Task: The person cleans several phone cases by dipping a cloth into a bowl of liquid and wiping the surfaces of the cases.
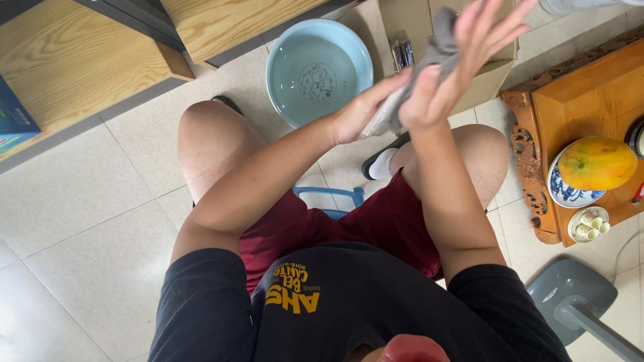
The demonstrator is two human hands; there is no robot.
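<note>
Two bare hands are raised over the knees of a seated person, and one limp grey fabric sock (429, 64) is held between them. The left hand (365, 110) is closed around the sock's lower end. The right hand (463, 57) has its fingers spread open, with the sock's upper part draped along the palm and apparently pinned by the thumb. The sock is held in the air, above the near rim of a round pale-blue plastic basin (319, 70) that holds a shallow layer of water on the tiled floor (87, 221).

The step in hand is judged to be the handling of the sock over the basin, either wringing or straightening. A firmer right-hand closure would be called for in any twisting move. A brown cardboard box (496, 70) stands just beyond the hands.
</note>
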